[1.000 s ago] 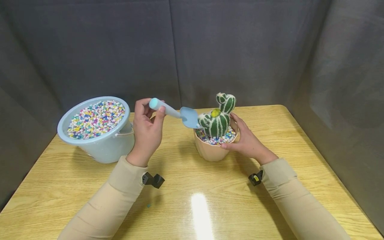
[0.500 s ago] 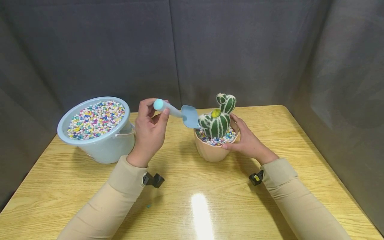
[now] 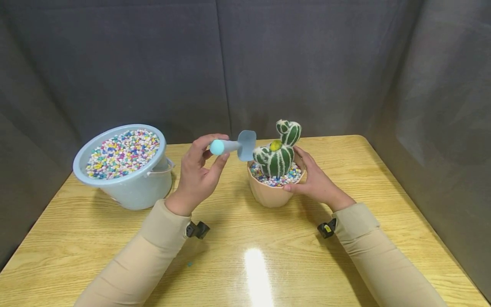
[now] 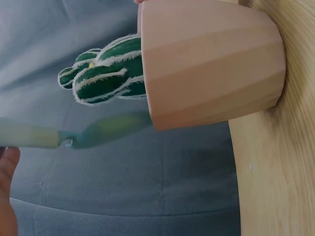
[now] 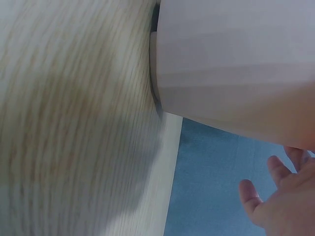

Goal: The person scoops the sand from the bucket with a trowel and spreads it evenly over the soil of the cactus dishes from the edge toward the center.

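Observation:
In the head view, my left hand [image 3: 199, 172] pinches the handle of a light-blue hand trowel [image 3: 246, 147] between thumb and fingers. The trowel's blade is at the left rim of a peach flowerpot [image 3: 270, 197]. From the left wrist, the blurred blade [image 4: 114, 129] has its tip right at the pot's rim, beside the cactus. A green, white-striped toy cactus [image 3: 281, 163] with a yellow tuft stands in the pot among coloured pebbles [image 3: 292, 177]. My right hand [image 3: 320, 185] holds the pot's right side, thumb at the front rim and fingers behind.
A light-blue bucket [image 3: 142, 194] full of coloured pebbles [image 3: 123, 154] stands at the left of the wooden table [image 3: 226, 273]. One small teal pebble [image 3: 189, 264] lies near the front. Dark grey curtains [image 3: 153, 64] rise behind and on both sides.
My left hand has moved right, and the trowel's handle end has swung right and slightly down. The blade has turned and lifted at the pot's rim. My right hand and the pot stay put.

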Available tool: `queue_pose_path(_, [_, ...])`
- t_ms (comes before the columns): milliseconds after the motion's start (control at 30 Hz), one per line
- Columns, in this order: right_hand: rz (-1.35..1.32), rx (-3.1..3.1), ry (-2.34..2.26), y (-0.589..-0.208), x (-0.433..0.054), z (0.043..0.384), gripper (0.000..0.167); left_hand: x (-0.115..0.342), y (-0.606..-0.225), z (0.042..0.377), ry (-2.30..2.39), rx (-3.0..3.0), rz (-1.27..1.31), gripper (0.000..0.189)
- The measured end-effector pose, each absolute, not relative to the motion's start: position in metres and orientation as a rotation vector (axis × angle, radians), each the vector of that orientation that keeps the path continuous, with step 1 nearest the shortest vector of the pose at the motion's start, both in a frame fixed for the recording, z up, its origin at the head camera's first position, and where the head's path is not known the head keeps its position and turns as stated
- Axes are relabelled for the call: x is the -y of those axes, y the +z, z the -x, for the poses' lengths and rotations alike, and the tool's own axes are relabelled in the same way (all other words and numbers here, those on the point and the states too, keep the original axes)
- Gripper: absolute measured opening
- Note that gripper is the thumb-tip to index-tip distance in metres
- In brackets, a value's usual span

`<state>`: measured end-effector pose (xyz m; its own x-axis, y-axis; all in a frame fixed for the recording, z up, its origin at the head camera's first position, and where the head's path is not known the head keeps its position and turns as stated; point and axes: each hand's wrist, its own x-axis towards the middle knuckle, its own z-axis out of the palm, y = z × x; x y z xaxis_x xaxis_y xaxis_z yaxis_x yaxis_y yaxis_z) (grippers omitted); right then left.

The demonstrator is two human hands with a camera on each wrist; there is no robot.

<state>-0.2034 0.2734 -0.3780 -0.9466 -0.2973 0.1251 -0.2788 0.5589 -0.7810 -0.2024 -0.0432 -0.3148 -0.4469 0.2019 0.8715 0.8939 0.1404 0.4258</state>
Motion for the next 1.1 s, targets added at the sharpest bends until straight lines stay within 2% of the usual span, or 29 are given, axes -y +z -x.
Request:
queue_pose_path(67, [0.517, -2.753, -1.375, -0.378, -0.272, 0.204, 0.121, 0.045, -0.315, 0.202, -1.357, 1.746, 1.062, 0.027])
queue_pose_path(200, [0.533, -2.754, -1.381, -0.377, -0.268, 0.206, 0.121, 0.049, -0.315, 0.204, -1.413, 1.696, 1.009, 0.040])
queue_pose_path(300, [0.541, -2.753, -1.397, -0.377, -0.265, 0.206, 0.121, 0.056, -0.315, 0.204, -1.531, 1.637, 0.871, 0.044])
queue_pose_path(467, [0.507, -2.738, -1.427, -0.382, -0.262, 0.204, 0.117, 0.079, -0.305, 0.199, -1.912, 1.436, 0.540, 0.018])
queue_pose_path(567, [0.457, -2.726, -1.448, -0.383, -0.262, 0.202, 0.116, 0.097, -0.295, 0.195, -2.086, 1.267, 0.394, 0.017])
queue_pose_path(933, [0.222, -2.908, -1.282, -0.364, -0.245, 0.173, 0.115, 0.188, -0.269, 0.184, -1.965, 1.053, 0.105, 0.020])
queue_pose_path(1100, [0.152, -3.043, -1.197, -0.356, -0.233, 0.160, 0.117, 0.219, -0.270, 0.187, -1.860, 1.076, -0.044, 0.015])
